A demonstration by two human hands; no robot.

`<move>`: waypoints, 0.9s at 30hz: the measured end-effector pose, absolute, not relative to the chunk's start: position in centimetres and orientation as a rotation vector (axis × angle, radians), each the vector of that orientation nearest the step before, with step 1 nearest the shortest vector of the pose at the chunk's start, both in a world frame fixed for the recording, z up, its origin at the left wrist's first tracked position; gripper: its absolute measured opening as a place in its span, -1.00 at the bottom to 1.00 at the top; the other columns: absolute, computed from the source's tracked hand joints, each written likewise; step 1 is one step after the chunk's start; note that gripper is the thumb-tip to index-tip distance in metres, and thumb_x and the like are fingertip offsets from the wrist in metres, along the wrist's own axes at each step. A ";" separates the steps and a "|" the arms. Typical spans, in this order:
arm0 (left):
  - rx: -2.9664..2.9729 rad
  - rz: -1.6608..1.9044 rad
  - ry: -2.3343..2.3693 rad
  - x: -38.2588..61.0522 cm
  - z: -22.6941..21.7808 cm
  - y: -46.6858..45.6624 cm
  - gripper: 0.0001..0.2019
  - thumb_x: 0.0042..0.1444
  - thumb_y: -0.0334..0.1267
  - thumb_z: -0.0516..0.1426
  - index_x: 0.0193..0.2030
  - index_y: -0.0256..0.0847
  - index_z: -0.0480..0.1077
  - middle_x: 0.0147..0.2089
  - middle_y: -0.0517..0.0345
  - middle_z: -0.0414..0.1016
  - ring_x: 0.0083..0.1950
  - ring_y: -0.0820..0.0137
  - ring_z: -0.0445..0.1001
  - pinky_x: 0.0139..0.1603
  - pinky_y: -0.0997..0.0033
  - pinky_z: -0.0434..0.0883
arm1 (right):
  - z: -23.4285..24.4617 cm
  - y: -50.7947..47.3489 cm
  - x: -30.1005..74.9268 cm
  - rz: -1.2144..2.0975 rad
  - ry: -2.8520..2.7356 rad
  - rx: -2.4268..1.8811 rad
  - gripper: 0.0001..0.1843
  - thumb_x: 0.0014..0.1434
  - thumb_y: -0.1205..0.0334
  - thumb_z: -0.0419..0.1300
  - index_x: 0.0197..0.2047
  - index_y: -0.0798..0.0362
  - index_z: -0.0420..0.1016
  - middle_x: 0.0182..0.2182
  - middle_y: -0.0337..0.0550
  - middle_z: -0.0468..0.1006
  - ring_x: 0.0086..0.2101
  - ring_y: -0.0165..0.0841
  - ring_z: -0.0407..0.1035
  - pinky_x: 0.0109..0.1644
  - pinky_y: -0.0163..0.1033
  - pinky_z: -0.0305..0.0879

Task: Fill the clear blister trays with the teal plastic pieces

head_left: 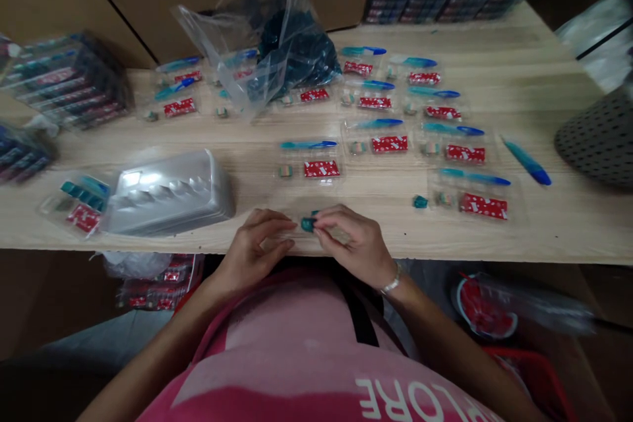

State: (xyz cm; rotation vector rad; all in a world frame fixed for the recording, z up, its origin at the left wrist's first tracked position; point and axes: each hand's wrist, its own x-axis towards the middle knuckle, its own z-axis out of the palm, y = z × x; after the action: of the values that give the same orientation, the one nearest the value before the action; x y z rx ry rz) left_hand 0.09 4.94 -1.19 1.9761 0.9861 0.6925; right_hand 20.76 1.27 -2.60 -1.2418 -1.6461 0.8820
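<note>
Between thumb and fingers of my right hand (353,241) is a small dark teal piece (307,224), just above the front of the table; its exact kind is too blurred to make out. Just left of it, my left hand (260,241) has its thumb and fingers apart and appears to hold nothing. A similar teal piece (420,202) lies on the wood to the right. Beyond my hands sits a clear plastic tray (297,157) with a blue pen (308,144), a red dotted packet (321,169) and a small striped block (285,171) in it.
Several more filled trays (390,144) spread across the table (252,145). A clear bag of dark teal pieces (297,53) stands at the back. Stacked plastic trays (168,198) lie left, a loose pen (527,161) right, beside a grey dotted container (598,138).
</note>
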 end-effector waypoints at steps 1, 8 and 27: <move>2.059 0.719 1.030 -0.1 -1.6 5.3 -0.83 0.11 -0.31 0.20 -0.14 -0.21 0.52 -0.15 -0.01 0.53 -0.10 0.28 0.45 -0.05 0.24 0.37 | -2.7 2.2 20.9 0.736 -1.820 -1.261 -0.86 0.25 0.28 0.12 -0.31 0.00 0.51 -0.26 -0.09 0.60 -0.21 -0.30 0.45 -0.07 -0.15 0.35; 2.215 0.689 0.992 -0.5 -3.2 6.5 -0.91 0.13 -0.35 0.15 -0.30 -0.21 0.51 -0.29 0.07 0.55 -0.19 0.32 0.44 -0.10 0.29 0.33 | -3.8 4.9 19.8 0.355 -2.334 -1.344 -0.81 0.28 0.37 0.08 -0.29 0.10 0.52 -0.29 -0.04 0.61 -0.26 -0.27 0.43 -0.11 -0.16 0.30; 2.083 1.038 1.151 -0.7 -1.4 4.8 -0.92 0.09 -0.32 0.20 -0.26 -0.09 0.50 -0.26 0.15 0.54 -0.23 0.34 0.50 -0.23 0.37 0.42 | -1.6 0.6 30.6 -0.065 -2.041 -2.343 -0.72 0.20 0.46 0.03 -0.11 0.09 0.49 -0.17 -0.01 0.53 -0.26 -0.26 0.43 -0.31 -0.26 0.22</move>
State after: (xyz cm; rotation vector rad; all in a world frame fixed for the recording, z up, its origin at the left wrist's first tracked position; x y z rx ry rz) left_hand -0.71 4.76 -1.38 2.0832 1.1508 1.0379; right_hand 30.60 0.64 -1.60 -2.3427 -2.0413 -0.0653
